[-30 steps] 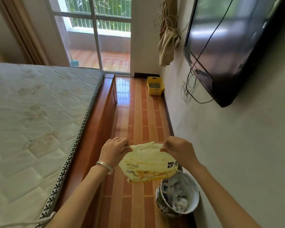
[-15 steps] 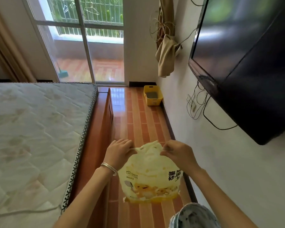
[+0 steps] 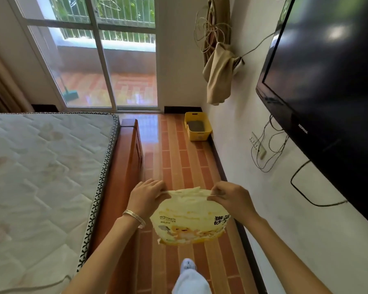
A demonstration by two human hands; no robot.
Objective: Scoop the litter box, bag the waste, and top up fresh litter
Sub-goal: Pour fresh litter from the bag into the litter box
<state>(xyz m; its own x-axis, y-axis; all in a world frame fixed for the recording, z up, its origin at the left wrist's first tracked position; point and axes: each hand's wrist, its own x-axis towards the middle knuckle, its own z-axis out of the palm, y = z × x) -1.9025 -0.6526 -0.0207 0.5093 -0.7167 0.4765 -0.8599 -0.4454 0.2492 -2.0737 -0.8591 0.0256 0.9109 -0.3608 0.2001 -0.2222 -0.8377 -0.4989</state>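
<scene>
A yellow bag of bentonite cat litter [image 3: 189, 221] hangs in front of me, above the floor. My left hand [image 3: 146, 197] pinches the left side of its top edge. My right hand [image 3: 228, 198] pinches the right side. The bag's top looks torn between the two hands. Far ahead, a yellow litter box [image 3: 198, 126] with grey litter inside sits on the floor against the right wall, near the glass door.
A bed with a bare mattress [image 3: 43, 179] and wooden frame [image 3: 123, 179] fills the left. A narrow tiled aisle [image 3: 179, 162] runs to the litter box. On the right wall hang a television [image 3: 327, 81], loose cables [image 3: 266, 151] and a beige cloth [image 3: 219, 73]. My leg [image 3: 189, 279] shows below.
The view has moved forward along the aisle; the patterned bin by the wall has dropped out of sight. Both hands keep hold of the litter bag, and the litter box looks nearer.
</scene>
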